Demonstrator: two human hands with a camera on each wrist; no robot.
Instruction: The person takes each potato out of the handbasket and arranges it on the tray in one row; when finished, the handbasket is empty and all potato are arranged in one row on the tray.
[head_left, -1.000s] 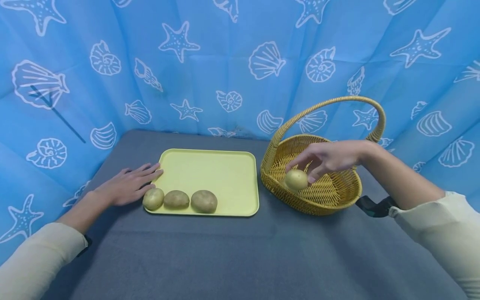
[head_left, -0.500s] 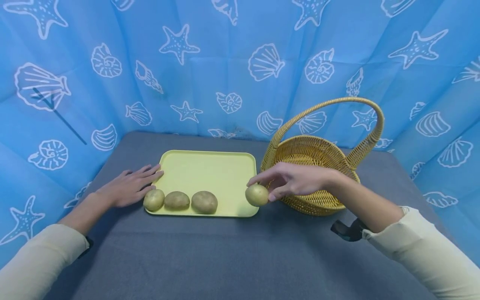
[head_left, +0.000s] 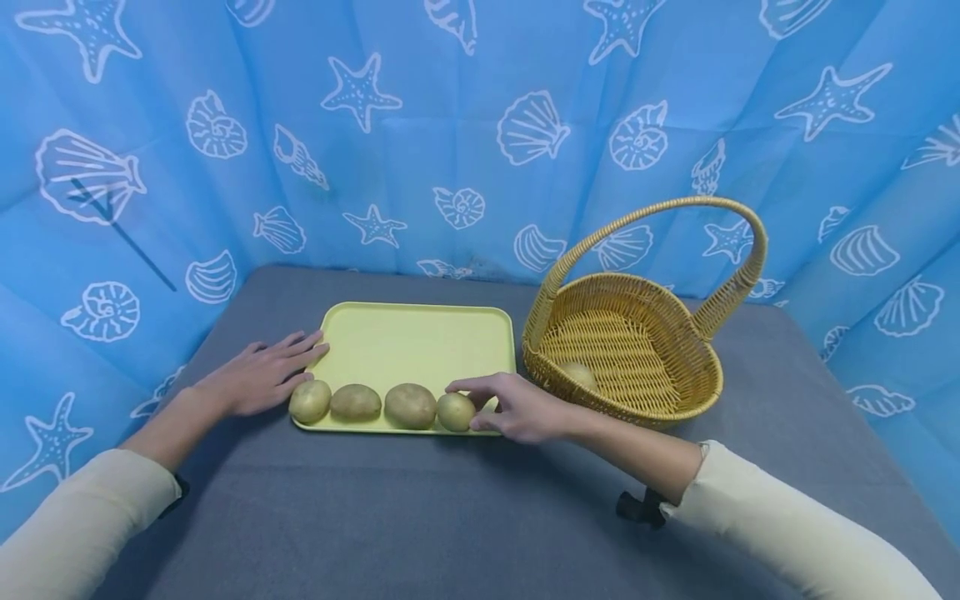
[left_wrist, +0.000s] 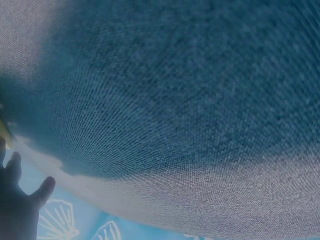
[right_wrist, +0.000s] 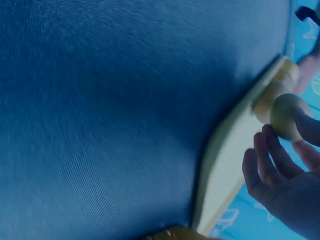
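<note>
In the head view my right hand (head_left: 521, 408) pinches a small round potato (head_left: 455, 412) between thumb and fingers at the near edge of a yellow tray (head_left: 420, 342). The right wrist view shows the same potato (right_wrist: 286, 116) in that hand (right_wrist: 285, 185). Left of it, three potatoes form a row along the tray's near side: a large brown one (head_left: 410, 406), an oval one (head_left: 356, 402) and a paler one (head_left: 311, 402). My left hand (head_left: 258, 377) rests with fingers spread on the tray's left edge, its thumb by the pale potato.
A wicker basket (head_left: 693, 367) with a tall arched handle stands right of the tray, holding another potato (head_left: 579, 376) partly hidden by its near rim. Grey cloth (head_left: 360, 525) covers the table. A blue shell-patterned curtain (head_left: 450, 125) hangs behind and at the sides.
My right hand has carried the small potato from above the basket leftward to the tray's near edge, beside the large brown potato. The left hand has stayed in place.
</note>
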